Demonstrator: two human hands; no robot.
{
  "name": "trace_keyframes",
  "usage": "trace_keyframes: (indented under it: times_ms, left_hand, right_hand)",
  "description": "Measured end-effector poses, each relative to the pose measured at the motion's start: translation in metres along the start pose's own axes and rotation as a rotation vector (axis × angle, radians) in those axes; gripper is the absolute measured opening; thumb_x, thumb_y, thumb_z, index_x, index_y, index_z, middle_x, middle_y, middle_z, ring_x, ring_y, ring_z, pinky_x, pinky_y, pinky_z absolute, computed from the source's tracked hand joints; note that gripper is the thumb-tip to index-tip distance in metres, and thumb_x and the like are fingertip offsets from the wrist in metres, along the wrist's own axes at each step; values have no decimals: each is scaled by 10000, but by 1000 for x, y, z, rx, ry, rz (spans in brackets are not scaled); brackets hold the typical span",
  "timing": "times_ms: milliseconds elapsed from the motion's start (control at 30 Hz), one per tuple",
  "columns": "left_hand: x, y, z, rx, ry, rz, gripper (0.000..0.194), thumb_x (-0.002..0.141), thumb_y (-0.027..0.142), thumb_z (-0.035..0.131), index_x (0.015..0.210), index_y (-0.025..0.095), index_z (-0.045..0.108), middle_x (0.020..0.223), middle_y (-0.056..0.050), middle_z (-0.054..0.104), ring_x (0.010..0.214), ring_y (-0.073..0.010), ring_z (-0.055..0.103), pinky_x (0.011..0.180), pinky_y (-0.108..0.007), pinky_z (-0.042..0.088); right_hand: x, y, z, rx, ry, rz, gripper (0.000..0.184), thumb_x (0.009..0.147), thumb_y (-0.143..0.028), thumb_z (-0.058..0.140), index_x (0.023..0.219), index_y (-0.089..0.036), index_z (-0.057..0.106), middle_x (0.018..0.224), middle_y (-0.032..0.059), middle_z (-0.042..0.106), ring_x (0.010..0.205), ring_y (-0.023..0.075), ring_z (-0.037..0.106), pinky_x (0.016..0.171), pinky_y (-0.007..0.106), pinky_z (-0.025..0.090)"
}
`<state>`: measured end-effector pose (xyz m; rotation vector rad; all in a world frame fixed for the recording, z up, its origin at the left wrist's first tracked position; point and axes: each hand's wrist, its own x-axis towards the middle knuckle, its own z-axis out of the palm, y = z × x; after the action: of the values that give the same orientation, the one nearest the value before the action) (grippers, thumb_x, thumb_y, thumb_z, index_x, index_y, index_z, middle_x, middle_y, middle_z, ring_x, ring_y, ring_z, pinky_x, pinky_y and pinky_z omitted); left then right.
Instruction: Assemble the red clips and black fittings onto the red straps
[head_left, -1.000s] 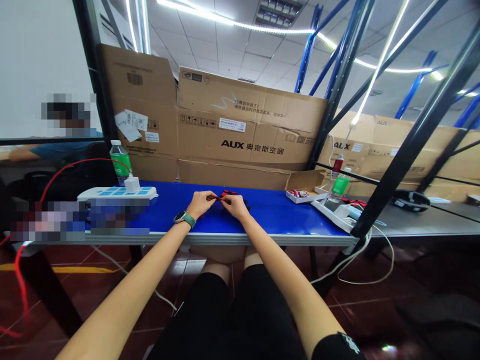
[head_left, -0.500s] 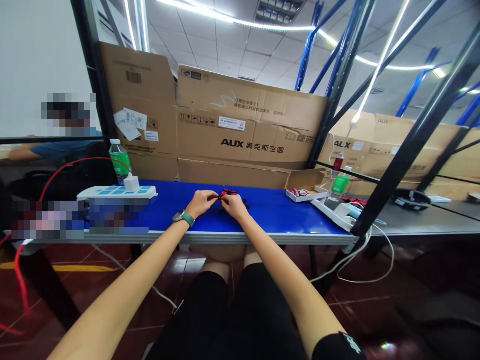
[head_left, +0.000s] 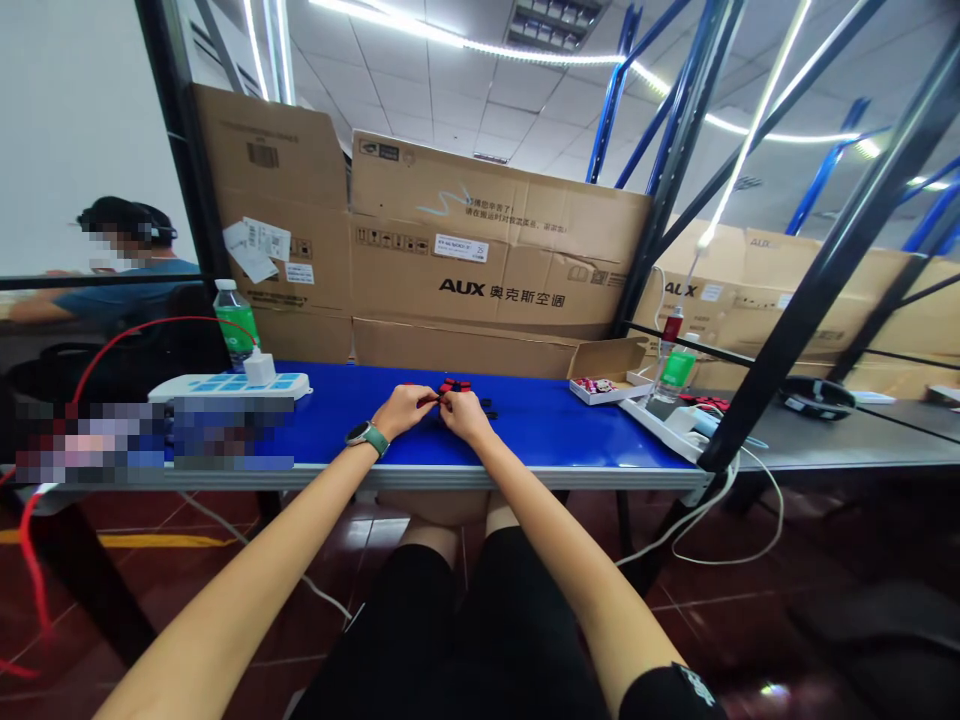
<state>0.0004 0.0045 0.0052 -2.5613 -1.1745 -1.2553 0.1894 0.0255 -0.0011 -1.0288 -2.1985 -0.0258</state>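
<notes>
Over the blue tabletop (head_left: 345,440), my left hand (head_left: 405,410) and my right hand (head_left: 462,414) meet with fingers pinched together. Between their fingertips is a small dark piece (head_left: 439,398), too small and too covered to name. Just beyond the right hand lie red and black pieces (head_left: 455,385). A few small black pieces (head_left: 489,408) rest to the right of that hand. My left wrist wears a watch with a green strap (head_left: 369,436).
A white power strip (head_left: 225,386) and a bottle (head_left: 236,325) stand at the left. Toward the right are an open small box (head_left: 604,388), another bottle (head_left: 677,370) and a second power strip (head_left: 667,430). Cardboard (head_left: 487,330) walls the back. A person (head_left: 135,285) sits at far left.
The view has shifted very slightly. Both hands stay together at nearly the same place, with the fingers moving only a little around the small dark piece.
</notes>
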Motion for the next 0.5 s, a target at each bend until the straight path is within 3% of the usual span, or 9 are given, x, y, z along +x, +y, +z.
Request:
trace_keyframes:
  times_ms: [133,300,500]
  left_hand:
    - [1,4,0,-37,47,-26,171,877,256,608,951,198,751,933,-44,774,844,-195,711,808,-298,541]
    - [1,5,2,-108,158,-92,168,868,272,624,960,197,743,931,-38,776,816,-191,719,805,-300,565]
    - [3,5,1,-76,218,-50,170,884,274,621,989,193,728,962,-60,757,867,-206,705,836,-326,553]
  right_hand:
    - [0,0,-2,-56,-26,3,151,877,-145,582,808,-176,713,790,104,743,736,211,686,678,241,427]
    - [2,-1,-3,-70,85,-14,151,935,-182,549,883,-171,690,824,73,741,768,185,682,708,232,418]
    - [2,-2,-3,-49,163,-92,166,986,-196,506,919,-172,656,893,78,719,792,172,654,753,238,419]
